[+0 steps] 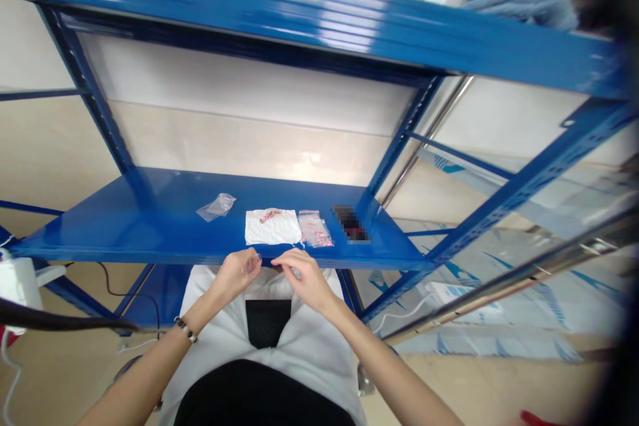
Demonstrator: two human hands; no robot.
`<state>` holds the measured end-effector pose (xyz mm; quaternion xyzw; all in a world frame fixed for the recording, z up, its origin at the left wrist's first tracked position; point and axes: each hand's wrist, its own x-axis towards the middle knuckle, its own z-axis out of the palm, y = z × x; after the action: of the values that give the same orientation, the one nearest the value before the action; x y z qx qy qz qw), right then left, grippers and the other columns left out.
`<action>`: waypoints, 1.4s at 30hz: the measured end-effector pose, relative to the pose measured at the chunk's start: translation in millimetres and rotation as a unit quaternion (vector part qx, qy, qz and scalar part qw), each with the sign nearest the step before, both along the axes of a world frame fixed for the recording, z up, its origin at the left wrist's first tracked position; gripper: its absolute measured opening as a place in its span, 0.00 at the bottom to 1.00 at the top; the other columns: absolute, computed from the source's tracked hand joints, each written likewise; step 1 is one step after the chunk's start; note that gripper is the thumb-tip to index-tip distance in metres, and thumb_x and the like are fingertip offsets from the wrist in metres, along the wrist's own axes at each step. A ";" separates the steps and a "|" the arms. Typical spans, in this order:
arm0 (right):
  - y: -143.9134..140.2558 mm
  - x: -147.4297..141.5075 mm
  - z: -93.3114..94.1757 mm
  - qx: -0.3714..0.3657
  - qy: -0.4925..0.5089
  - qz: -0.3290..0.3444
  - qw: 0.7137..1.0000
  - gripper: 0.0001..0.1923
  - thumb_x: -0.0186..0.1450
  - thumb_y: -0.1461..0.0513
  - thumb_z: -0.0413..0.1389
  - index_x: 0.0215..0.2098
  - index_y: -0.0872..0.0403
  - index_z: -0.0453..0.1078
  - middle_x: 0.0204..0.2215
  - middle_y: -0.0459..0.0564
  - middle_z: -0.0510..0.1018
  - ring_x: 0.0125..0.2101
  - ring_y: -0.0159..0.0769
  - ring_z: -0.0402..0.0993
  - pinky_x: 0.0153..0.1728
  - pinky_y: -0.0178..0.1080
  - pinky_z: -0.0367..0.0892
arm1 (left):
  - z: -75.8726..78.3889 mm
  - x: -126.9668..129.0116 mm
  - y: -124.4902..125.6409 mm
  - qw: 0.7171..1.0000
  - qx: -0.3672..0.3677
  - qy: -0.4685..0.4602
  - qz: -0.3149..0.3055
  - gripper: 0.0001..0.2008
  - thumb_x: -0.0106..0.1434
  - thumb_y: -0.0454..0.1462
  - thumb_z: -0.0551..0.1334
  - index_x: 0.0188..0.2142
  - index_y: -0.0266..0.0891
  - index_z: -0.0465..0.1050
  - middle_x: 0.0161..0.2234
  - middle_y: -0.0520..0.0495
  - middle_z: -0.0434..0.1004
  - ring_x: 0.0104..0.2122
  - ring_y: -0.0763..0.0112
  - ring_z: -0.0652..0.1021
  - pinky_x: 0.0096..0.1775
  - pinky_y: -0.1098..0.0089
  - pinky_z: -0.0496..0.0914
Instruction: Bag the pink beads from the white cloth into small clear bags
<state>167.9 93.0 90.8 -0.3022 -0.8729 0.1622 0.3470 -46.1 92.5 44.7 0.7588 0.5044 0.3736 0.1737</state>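
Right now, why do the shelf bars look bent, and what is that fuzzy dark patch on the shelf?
Head view: the wide lens bows the blue shelf bars; glare streaks the top beam; a pixelated patch hides something beside the small bags; the right edge darkens; both hands look sharp.

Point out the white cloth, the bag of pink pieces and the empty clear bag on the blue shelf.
white cloth (272,229), head view, bare middle of the cloth.
bag of pink pieces (315,229), head view, centre of the bag.
empty clear bag (216,206), head view, middle of the crumpled plastic.

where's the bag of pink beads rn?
Head view: bag of pink beads lies on the blue shelf, right of the white cloth.
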 end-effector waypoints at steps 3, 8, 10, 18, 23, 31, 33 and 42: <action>30.5 -7.0 2.7 -0.019 0.061 -0.067 0.996 0.13 0.68 0.68 0.48 0.41 0.54 0.74 0.36 0.51 0.79 0.39 0.36 0.74 0.45 0.40 0.67 | 5.5 8.9 0.1 0.985 -0.053 -0.164 -0.008 0.10 0.60 0.40 0.60 0.26 0.38 0.65 0.22 0.53 0.68 0.23 0.74 0.69 0.29 0.74 0.62; 92.1 -38.0 -2.2 -0.021 0.063 -0.102 0.993 0.11 0.64 0.69 0.51 0.41 0.55 0.74 0.40 0.50 0.79 0.41 0.36 0.73 0.45 0.38 0.66 | 9.0 15.1 -4.1 0.942 -0.129 -0.308 -0.018 0.15 0.57 0.42 0.65 0.23 0.38 0.62 0.19 0.55 0.65 0.19 0.78 0.65 0.25 0.74 0.59; 112.9 -49.0 -5.0 -0.009 0.046 -0.131 0.990 0.11 0.63 0.69 0.52 0.39 0.55 0.74 0.37 0.50 0.78 0.40 0.36 0.72 0.45 0.38 0.65 | 9.0 13.1 -3.9 0.932 -0.147 -0.330 -0.017 0.16 0.56 0.44 0.65 0.22 0.38 0.62 0.17 0.56 0.64 0.17 0.78 0.64 0.23 0.74 0.58; 137.7 -62.6 -23.7 0.054 -0.030 -0.202 0.977 0.12 0.68 0.67 0.49 0.37 0.55 0.75 0.38 0.52 0.71 0.41 0.39 0.67 0.46 0.40 0.62 | 13.3 14.4 -4.6 0.896 -0.187 -0.401 -0.042 0.17 0.57 0.45 0.66 0.23 0.38 0.64 0.16 0.54 0.67 0.19 0.76 0.68 0.27 0.73 0.62; 133.7 -65.5 -26.5 0.101 -0.091 -0.157 0.978 0.08 0.67 0.63 0.54 0.40 0.54 0.75 0.42 0.53 0.68 0.45 0.41 0.62 0.47 0.42 0.60 | 12.2 17.1 -10.3 0.867 -0.223 -0.438 -0.078 0.16 0.58 0.44 0.66 0.23 0.38 0.63 0.16 0.54 0.66 0.18 0.76 0.66 0.26 0.73 0.62; 132.2 -68.0 -24.9 0.112 -0.126 -0.153 0.974 0.07 0.68 0.65 0.52 0.39 0.56 0.73 0.42 0.54 0.67 0.45 0.42 0.60 0.47 0.42 0.60 | 16.0 18.2 -10.0 0.873 -0.244 -0.413 -0.089 0.16 0.58 0.44 0.67 0.24 0.37 0.65 0.16 0.54 0.68 0.19 0.77 0.68 0.28 0.73 0.62; 133.3 -68.7 -26.0 0.114 -0.126 -0.159 0.973 0.07 0.67 0.66 0.51 0.39 0.56 0.72 0.43 0.54 0.67 0.45 0.42 0.60 0.47 0.42 0.60 | 15.7 17.9 -9.5 0.870 -0.247 -0.416 -0.091 0.16 0.58 0.44 0.67 0.24 0.37 0.65 0.17 0.54 0.68 0.19 0.76 0.68 0.28 0.73 0.62; 133.7 -67.4 -26.8 0.121 -0.093 -0.173 0.973 0.07 0.66 0.67 0.54 0.36 0.53 0.74 0.41 0.53 0.69 0.45 0.43 0.60 0.43 0.43 0.58 | 11.4 19.0 -8.0 0.875 -0.249 -0.405 -0.090 0.16 0.58 0.44 0.66 0.23 0.37 0.65 0.16 0.53 0.69 0.19 0.77 0.68 0.28 0.73 0.61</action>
<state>100.5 226.8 64.0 -0.4182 -0.8490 -0.0356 0.3212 -27.1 84.4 56.1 0.5155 0.3956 0.4930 0.5785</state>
